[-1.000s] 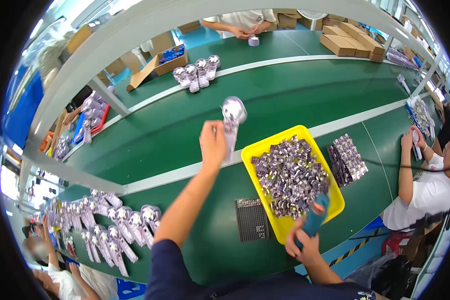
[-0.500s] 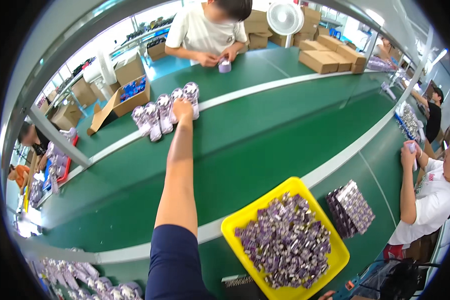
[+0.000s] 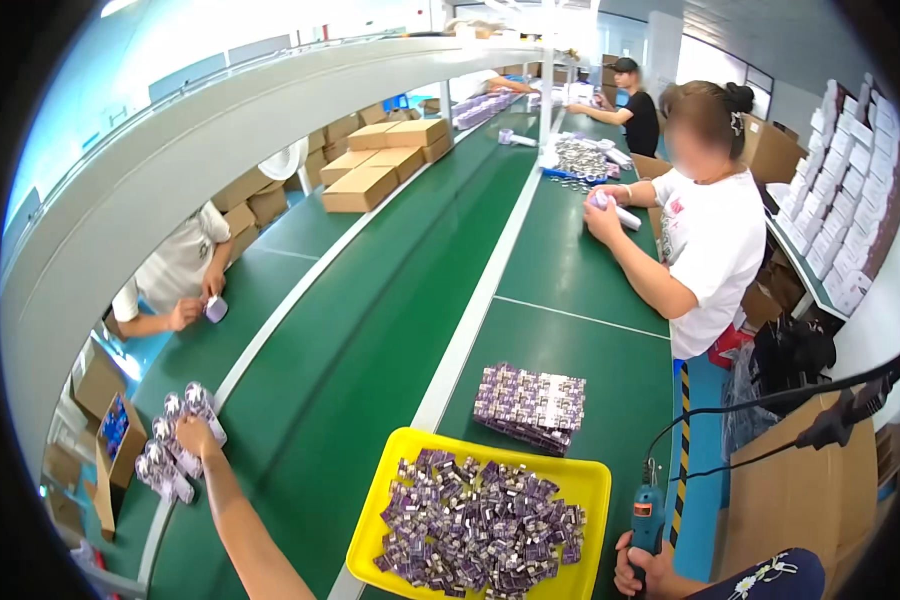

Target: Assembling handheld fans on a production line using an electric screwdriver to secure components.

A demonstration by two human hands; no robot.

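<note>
My left hand [image 3: 196, 436] reaches over the conveyor to its far-left side. Its fingers are closed on one of several lilac round-headed handheld pieces [image 3: 173, 405] standing close together there; the hand hides most of the one it grips. At the lower right, my right hand [image 3: 642, 566] is wrapped around a teal electric screwdriver [image 3: 647, 515], held upright with its cord rising from the top. Between my arms lies a yellow tray [image 3: 375, 490], heaped with small purple-and-silver parts [image 3: 480, 520].
Behind the tray lies a stack of purple-and-white part sheets [image 3: 530, 405]. The green conveyor [image 3: 400, 290] runs away between pale rails. Cardboard boxes [image 3: 360, 188] stand on its far side. A person in white [image 3: 715, 235] works at the right; another [image 3: 175, 265] works across the belt.
My view has swung to the right, so the left arm now lies at lower left. My right hand and the screwdriver have come into fuller view. My left hand stays at the lilac pieces.
</note>
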